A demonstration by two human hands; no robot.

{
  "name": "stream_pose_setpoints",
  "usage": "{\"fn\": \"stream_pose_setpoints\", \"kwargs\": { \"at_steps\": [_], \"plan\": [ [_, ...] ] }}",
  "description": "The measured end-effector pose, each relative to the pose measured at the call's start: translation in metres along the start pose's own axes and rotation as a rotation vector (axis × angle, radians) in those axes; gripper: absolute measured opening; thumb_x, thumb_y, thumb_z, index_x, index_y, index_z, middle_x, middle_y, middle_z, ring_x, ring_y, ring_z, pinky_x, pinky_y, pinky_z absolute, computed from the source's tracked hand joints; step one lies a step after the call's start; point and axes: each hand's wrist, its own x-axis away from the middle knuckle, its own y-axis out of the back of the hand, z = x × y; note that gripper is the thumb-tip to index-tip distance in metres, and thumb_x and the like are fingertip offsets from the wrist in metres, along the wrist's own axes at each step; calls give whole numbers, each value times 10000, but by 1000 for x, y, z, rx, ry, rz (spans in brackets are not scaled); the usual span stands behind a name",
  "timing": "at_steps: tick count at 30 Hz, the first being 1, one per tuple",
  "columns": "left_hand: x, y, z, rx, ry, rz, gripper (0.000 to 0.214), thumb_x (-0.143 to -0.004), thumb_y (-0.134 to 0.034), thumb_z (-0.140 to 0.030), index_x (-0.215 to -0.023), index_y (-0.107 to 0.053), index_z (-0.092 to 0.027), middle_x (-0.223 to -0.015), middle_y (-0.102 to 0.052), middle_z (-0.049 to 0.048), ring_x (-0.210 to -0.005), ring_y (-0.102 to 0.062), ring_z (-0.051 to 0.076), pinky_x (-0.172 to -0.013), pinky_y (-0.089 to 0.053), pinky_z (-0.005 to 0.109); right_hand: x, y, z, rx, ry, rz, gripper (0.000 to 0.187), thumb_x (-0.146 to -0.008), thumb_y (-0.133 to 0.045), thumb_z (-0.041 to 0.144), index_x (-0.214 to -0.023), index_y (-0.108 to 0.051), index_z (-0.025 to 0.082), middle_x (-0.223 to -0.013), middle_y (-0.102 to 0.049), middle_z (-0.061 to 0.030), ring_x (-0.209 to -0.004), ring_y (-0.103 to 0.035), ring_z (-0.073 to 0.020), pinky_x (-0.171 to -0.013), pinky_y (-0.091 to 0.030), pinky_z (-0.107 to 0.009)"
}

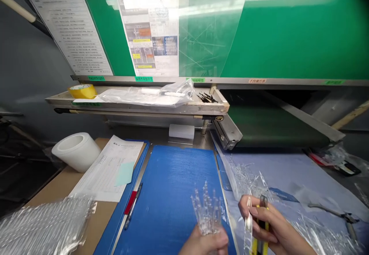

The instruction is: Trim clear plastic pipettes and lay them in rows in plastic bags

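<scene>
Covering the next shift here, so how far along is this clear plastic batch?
It looks partway through. Done, perhaps: clear plastic offcuts heaped on the pale blue mat. In hand: the left hand holds a spiky clear moulded piece, the right hand a yellow utility knife. Left, apparently: stacked clear moulded sheets.
</scene>
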Motion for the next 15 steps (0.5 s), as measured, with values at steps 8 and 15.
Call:
{"fn": "stream_pose_setpoints", "kwargs": {
  "at_steps": [8,15],
  "plan": [
    [-1,-27,-13,-134,-180,16,372,-604,-738,-434,-741,-602,-116,-532,-609,19,-383,-411,61,-436,-300,208,-12,-13,-13,59,18,99,268,-753,-572,407,-692,-529,149,-497,-428,62,-388,-164,-8,-403,-88,-189],
    [1,-26,-14,-289,-150,-123,354,-593,-713,-443,-669,-572,-127,-481,-566,0,-377,-395,66,-434,-307,216,-17,-8,-18,2,39,16,274,-771,-586,434,-814,-549,166,-515,-430,75,-372,-152,1,-403,-109,-195]
  ]
}}
